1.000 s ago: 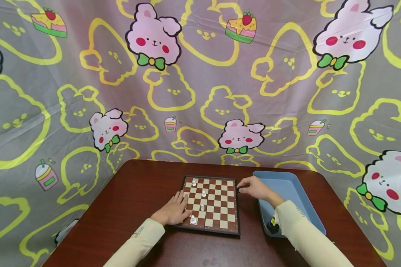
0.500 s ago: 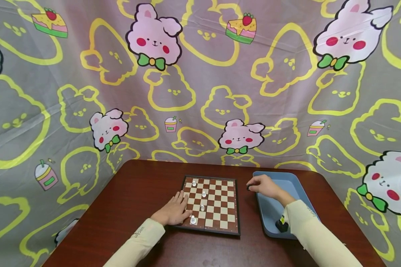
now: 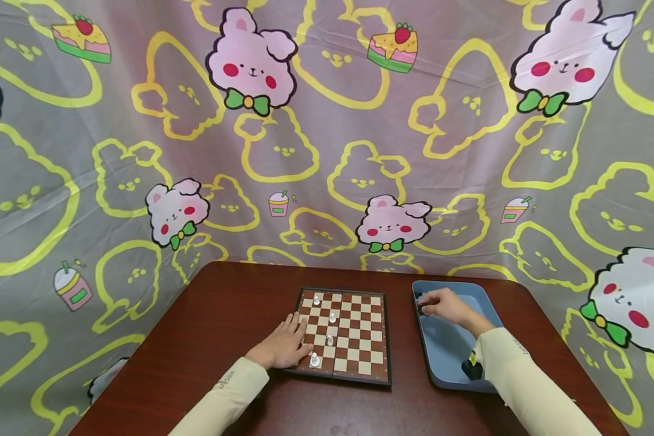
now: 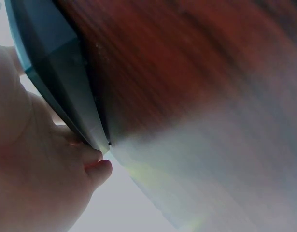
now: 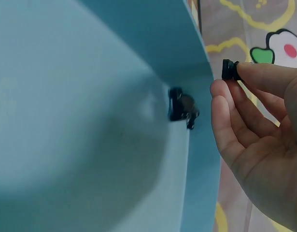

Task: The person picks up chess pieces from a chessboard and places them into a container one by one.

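Right hand (image 5: 266, 164) pinching a small black chess piece (image 5: 227, 70), long axis sideways in wrist cam; left hand (image 3: 286, 344) straight-fingered on the brown-and-cream chessboard (image 3: 360, 339).

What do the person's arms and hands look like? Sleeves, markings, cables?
Left hand and right hand are bare; no gloves seen. The left sleeve and right sleeve are long, pale cream, reaching the wrists. Each has a small darker mark near its wrist end, too small to read. No cables show.
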### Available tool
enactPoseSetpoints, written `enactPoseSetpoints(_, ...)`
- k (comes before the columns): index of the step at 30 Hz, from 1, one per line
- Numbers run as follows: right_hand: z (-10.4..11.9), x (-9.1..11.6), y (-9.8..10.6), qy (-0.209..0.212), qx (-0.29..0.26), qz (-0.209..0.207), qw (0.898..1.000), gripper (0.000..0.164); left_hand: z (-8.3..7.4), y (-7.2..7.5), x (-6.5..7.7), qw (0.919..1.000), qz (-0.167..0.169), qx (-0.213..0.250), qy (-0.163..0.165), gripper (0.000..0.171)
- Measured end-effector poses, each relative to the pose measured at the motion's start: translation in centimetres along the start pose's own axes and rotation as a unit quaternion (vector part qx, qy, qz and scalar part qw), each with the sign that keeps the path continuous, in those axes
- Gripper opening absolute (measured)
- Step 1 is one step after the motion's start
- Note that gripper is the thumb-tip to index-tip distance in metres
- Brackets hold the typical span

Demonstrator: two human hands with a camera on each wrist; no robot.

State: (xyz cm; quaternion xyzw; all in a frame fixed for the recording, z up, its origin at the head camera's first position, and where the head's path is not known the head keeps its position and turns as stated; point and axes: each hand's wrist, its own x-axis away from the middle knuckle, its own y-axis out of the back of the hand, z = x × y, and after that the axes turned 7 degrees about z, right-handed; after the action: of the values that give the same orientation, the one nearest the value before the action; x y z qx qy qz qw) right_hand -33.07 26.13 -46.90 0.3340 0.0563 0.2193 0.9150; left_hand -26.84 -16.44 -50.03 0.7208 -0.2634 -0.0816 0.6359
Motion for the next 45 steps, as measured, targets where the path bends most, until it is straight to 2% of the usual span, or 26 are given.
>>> enactPoseSetpoints(16,-1.5,0.5,0.3,-0.036,0.013,-0.019,0.999,0.021,0.4,-0.2,-0.2,0.9999,0.004,-0.011,-0.002,0.069)
enactPoseSetpoints(24,-1.3,0.8,0.7,-0.03,0.015,-0.026,0.999,0.022,0.3,0.0,-0.2,0.9999,0.003,-0.007,-0.007,0.07)
enactPoseSetpoints(36,0.6,0.8,0.6,-0.041,0.038,-0.025,0.998,0.023,0.1,0.2,0.1,1.0,0.003,-0.006,-0.002,0.07)
enactPoseSetpoints(45,2.6,0.5,-1.1,-0.012,0.038,-0.013,0.999,0.023,0.3,0.0,-0.2,1.0,0.003,-0.008,0.004,0.07)
